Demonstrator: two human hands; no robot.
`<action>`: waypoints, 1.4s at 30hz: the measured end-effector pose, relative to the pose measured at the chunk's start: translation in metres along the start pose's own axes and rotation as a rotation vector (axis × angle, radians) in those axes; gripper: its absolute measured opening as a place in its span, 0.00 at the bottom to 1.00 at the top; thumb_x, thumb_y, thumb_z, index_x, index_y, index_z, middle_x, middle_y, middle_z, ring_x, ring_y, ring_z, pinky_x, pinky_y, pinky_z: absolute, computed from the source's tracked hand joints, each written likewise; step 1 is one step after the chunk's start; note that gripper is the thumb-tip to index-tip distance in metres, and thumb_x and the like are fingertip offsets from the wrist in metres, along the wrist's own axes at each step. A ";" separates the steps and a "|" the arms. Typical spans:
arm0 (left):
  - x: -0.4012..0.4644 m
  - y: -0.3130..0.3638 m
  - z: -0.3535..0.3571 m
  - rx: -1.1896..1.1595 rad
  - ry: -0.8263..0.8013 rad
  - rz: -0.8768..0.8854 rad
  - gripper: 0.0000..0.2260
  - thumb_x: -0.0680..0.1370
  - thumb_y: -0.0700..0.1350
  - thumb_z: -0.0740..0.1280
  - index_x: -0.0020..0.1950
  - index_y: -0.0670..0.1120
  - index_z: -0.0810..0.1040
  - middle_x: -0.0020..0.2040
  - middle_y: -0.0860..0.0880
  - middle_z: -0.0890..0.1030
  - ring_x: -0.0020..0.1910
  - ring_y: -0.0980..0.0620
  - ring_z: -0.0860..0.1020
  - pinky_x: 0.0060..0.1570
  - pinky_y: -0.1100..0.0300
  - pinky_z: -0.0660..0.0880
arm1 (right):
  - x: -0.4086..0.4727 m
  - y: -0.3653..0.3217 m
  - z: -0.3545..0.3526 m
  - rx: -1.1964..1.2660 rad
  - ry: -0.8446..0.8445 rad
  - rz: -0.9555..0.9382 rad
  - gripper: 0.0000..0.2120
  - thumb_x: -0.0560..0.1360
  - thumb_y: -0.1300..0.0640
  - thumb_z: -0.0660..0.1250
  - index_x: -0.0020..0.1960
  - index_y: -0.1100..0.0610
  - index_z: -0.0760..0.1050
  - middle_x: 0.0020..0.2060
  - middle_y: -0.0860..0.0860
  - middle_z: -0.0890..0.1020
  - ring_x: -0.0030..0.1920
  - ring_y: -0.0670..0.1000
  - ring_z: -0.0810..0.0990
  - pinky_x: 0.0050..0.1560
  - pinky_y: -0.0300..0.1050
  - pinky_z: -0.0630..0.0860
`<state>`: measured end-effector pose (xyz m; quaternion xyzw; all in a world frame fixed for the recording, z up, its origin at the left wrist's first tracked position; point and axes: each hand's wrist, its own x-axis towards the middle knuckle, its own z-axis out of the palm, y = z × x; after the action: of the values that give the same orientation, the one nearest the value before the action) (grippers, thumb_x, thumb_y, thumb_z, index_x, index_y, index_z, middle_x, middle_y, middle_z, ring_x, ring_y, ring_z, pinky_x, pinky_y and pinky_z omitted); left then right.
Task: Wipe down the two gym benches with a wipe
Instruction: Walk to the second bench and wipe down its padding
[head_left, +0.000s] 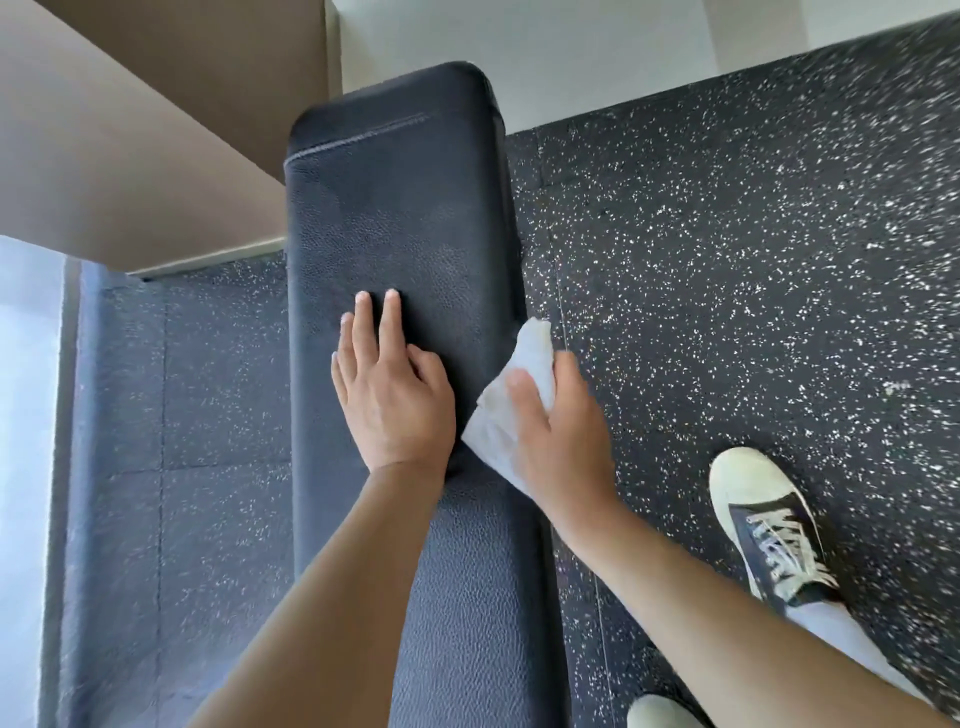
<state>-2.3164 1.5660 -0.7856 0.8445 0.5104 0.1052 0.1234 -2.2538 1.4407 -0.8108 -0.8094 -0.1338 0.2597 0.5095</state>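
Note:
A long black padded gym bench runs from the bottom of the view up to the wall. My left hand lies flat on the pad's middle, fingers spread and pointing away from me, holding nothing. My right hand is at the bench's right edge, closed on a crumpled white wipe that presses against the pad's right side. Only this one bench is in view.
Speckled black rubber floor surrounds the bench. A beige wall or column stands to the left, close to the bench's far end. A white wall is behind. My shoe stands on the floor to the right.

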 end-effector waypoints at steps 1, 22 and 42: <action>-0.017 -0.005 -0.003 -0.007 -0.013 0.006 0.26 0.83 0.42 0.57 0.82 0.49 0.67 0.84 0.47 0.62 0.84 0.44 0.57 0.82 0.45 0.54 | 0.019 -0.007 0.004 0.005 0.010 0.009 0.14 0.82 0.48 0.63 0.42 0.46 0.60 0.35 0.44 0.69 0.37 0.53 0.69 0.39 0.50 0.66; -0.234 -0.098 -0.042 0.120 -0.149 0.164 0.30 0.81 0.48 0.55 0.85 0.56 0.59 0.86 0.51 0.58 0.85 0.47 0.57 0.81 0.42 0.56 | -0.122 0.040 -0.018 0.022 -0.010 0.016 0.15 0.83 0.43 0.60 0.44 0.51 0.63 0.35 0.48 0.72 0.38 0.53 0.73 0.40 0.55 0.71; -0.236 -0.098 -0.040 0.108 -0.096 0.158 0.30 0.80 0.48 0.56 0.84 0.55 0.63 0.85 0.52 0.59 0.85 0.47 0.57 0.81 0.43 0.56 | -0.207 0.066 -0.032 -0.111 -0.062 0.059 0.14 0.83 0.41 0.57 0.45 0.48 0.62 0.36 0.46 0.72 0.39 0.51 0.72 0.41 0.51 0.65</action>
<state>-2.5185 1.4046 -0.7906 0.8917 0.4405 0.0465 0.0935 -2.4104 1.2876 -0.7997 -0.8315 -0.1399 0.2919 0.4515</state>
